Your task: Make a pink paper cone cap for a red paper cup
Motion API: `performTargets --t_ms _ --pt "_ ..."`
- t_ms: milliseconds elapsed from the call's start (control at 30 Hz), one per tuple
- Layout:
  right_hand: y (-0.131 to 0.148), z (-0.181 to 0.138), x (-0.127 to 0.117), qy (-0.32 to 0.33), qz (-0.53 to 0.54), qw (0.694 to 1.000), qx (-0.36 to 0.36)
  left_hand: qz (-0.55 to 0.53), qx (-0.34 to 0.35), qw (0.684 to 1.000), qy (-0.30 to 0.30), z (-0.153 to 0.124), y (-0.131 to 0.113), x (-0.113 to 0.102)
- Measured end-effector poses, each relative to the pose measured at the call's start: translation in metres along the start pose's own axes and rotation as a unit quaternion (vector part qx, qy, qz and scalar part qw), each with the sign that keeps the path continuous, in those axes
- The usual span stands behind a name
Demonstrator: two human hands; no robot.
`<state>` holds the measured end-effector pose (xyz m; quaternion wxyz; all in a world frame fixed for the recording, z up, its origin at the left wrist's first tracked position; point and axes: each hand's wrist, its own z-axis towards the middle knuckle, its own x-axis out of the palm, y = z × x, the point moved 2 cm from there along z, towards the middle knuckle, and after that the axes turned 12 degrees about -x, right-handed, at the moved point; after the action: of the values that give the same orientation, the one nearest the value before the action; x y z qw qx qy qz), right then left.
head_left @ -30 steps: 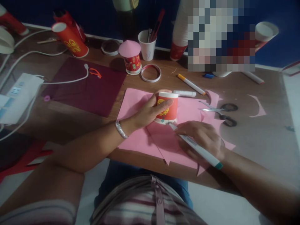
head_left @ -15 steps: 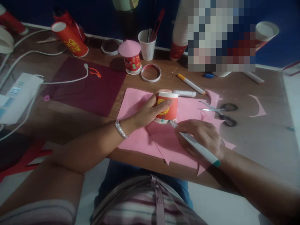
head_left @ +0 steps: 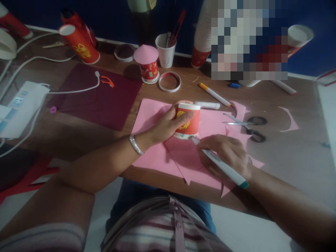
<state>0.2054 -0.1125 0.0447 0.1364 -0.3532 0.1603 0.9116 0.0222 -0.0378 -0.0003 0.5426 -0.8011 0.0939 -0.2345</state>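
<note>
A red paper cup (head_left: 189,120) stands upside down on pink paper (head_left: 154,157) in the middle of the wooden table (head_left: 288,157). My left hand (head_left: 168,123) is wrapped round the cup's left side and holds it down. My right hand (head_left: 225,154) grips a white marker with a green end (head_left: 225,168). The marker's tip touches the paper at the cup's lower right rim. A silver bracelet (head_left: 135,144) sits on my left wrist.
Scissors (head_left: 249,126) lie right of the pink paper, with two pens (head_left: 213,93) behind it. A tape ring (head_left: 169,81), a pink-topped cup (head_left: 147,64), a pen cup (head_left: 165,52) and red cups (head_left: 78,43) stand further back. Dark red paper (head_left: 99,98), a cable and a power strip (head_left: 22,106) lie left.
The marker tip has crept slightly right and up along the cup's rim. My left hand and the cup stay put.
</note>
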Motion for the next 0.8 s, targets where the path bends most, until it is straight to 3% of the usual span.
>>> performTargets --t_ms 800 --pt "-0.002 -0.0035 -0.0014 0.036 0.008 0.999 -0.027 0.033 0.01 0.999 -0.004 -0.001 -0.0015 0.0011"
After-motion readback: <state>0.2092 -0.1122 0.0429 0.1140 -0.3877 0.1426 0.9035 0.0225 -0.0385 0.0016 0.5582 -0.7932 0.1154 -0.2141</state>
